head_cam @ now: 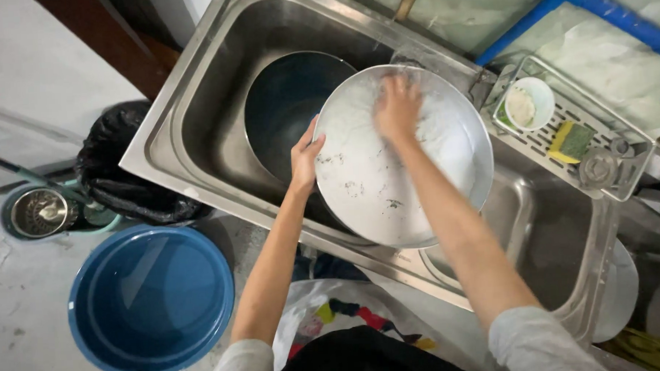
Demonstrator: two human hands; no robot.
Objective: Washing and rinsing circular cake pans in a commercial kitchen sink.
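Note:
A large round steel tray point(388, 183), wet and soapy with dark specks, is tilted over the steel sink point(196, 131). My left hand point(305, 158) grips its left rim. My right hand point(396, 107) presses on the tray's upper inner face, fingers blurred; whether it holds a scrubber I cannot tell. Behind the tray, a big dark steel pot point(287, 110) stands in the left basin.
A drain rack point(622, 179) at right carries a small white bowl point(530, 103), a yellow-green sponge point(570, 142) and a metal strainer point(598, 167). On the floor are a blue basin point(151, 300), a black-lined bin point(125, 171) and a small steel bowl point(40, 212).

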